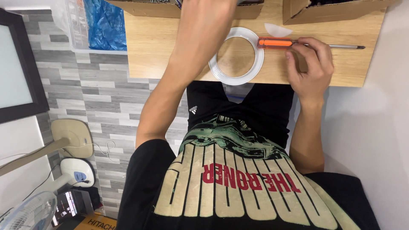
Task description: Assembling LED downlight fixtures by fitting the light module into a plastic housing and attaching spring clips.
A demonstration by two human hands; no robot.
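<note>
Screwdriver (pixel 298 43) lies gripped under right hand (pixel 310 64) fingers beside tape ring (pixel 217 68); left hand's state cannot be told.

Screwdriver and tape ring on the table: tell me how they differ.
The screwdriver is long and straight, with an orange handle and a thin metal shaft; the tape ring is a round, whitish-clear hoop with the wood showing through its middle. The right hand has its fingers on the screwdriver; no hand touches the tape ring. Both lie flat on the wooden table, side by side.
</note>
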